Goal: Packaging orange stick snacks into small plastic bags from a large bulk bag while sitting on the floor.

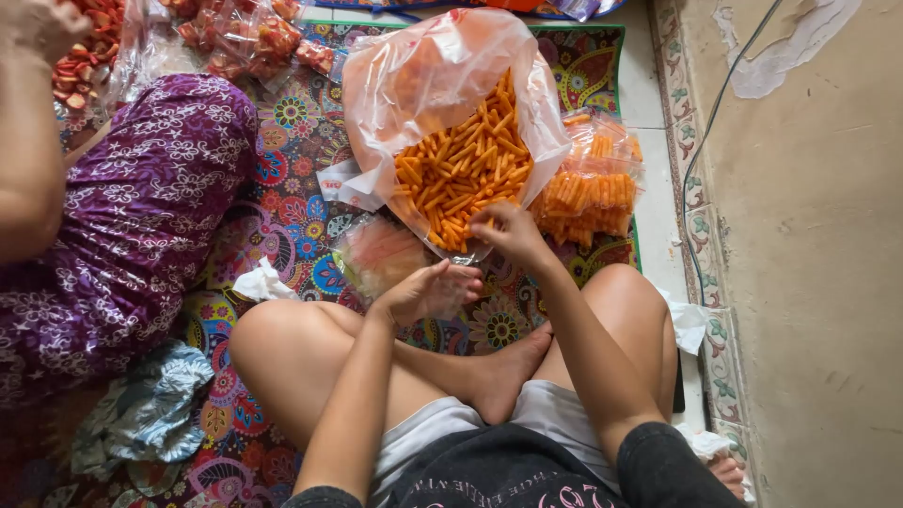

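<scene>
A large clear plastic bag [442, 66] lies open on the patterned mat, full of orange stick-shaped snacks [461, 174]. My right hand [508, 230] reaches into its mouth, fingers pinched on a few sticks. My left hand [428, 290] sits just below and left of it, holding a small clear bag [381, 252] partly filled with the same snacks. I sit cross-legged, knees to either side.
Filled small packets of orange sticks [588, 193] are stacked right of the big bag. A person in a purple floral garment [132, 216] sits at left, near bags of red snacks [245, 38]. White tissue [263, 282] lies on the mat. A wall [809, 263] with a cable stands at right.
</scene>
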